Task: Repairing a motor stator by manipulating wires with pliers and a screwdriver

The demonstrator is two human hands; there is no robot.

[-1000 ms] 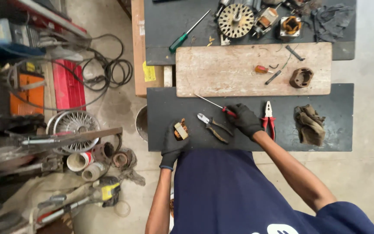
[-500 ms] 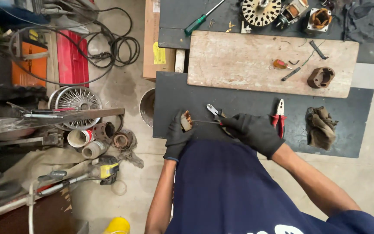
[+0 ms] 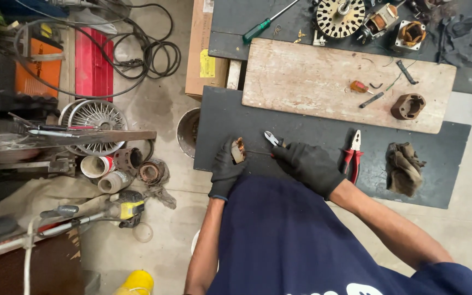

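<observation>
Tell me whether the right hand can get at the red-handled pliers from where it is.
Probably yes: the red-handled pliers lie uncovered on the dark board beside the right hand, though that hand holds a thin tool.

A repair workshop; pliers (image 3: 352, 155), screwdriver (image 3: 269, 22), motor parts (image 3: 338, 16) strewn across dark benches (image 3: 438, 175).
</observation>
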